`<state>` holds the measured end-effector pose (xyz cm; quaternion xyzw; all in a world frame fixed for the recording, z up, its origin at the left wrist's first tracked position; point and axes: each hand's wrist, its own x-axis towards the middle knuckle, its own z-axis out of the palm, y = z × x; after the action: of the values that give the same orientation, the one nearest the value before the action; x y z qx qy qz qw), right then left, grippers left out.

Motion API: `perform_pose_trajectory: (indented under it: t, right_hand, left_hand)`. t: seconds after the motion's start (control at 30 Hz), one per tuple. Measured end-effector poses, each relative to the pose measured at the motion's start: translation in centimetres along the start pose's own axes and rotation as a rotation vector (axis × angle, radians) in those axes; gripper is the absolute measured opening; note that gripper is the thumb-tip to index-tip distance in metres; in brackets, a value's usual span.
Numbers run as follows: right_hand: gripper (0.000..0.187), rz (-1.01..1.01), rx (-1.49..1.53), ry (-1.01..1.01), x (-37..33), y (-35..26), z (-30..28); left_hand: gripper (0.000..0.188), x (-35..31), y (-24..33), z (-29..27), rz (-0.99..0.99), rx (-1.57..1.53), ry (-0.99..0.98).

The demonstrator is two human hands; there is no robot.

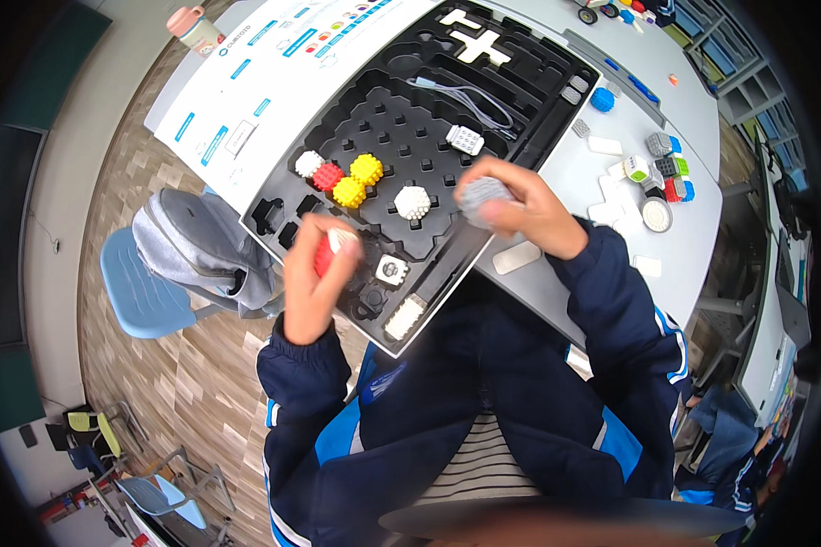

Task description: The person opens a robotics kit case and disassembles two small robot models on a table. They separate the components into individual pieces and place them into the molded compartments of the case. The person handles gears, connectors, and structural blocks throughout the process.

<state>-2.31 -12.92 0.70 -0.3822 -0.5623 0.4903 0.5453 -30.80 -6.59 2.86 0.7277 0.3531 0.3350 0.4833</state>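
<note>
My left hand (pixel 315 278) is closed around a red and white block (pixel 327 253), above the near left corner of a black compartment tray (pixel 374 137). My right hand (pixel 531 214) grips a grey ridged round piece (pixel 483 196) over the tray's near right edge. Between the hands, a white knobbly block (pixel 412 202) sits in the tray. Beyond my left hand are two yellow knobbly blocks (pixel 349 191), a red one (pixel 328 177) and a white one (pixel 308 163). A white studded cube (pixel 465 139) lies farther back. Fingers partly cover both held pieces.
A printed white lid (pixel 246 100) lies left of the tray. Right of it, the table holds a blue ball (pixel 602 99), a cluster of coloured blocks (pixel 661 169) and white flat pieces (pixel 611 205). A grey backpack (pixel 196 242) rests on a blue chair (pixel 137 283).
</note>
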Motion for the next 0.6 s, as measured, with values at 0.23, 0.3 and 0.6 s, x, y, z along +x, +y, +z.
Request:
perform_pose_trajectory:
  t: [0.23, 0.3, 0.6]
  right_hand:
    - [0.052, 0.012, -0.798, -0.225, 6.9, -0.4, 1.9]
    - [0.053, -0.038, -0.987, -0.199, 7.8, 0.6, 3.9]
    - [0.051, -0.037, -1.252, -0.354, 8.5, 2.5, 5.5]
  left_hand:
    - [0.017, 2.0, -1.7, -3.0, -0.028, 0.229, 0.318]
    - [0.017, 2.0, -1.7, -2.8, 0.004, 0.288, 0.324]
    - [0.020, 2.2, -2.0, -2.3, 0.011, 0.333, 0.228]
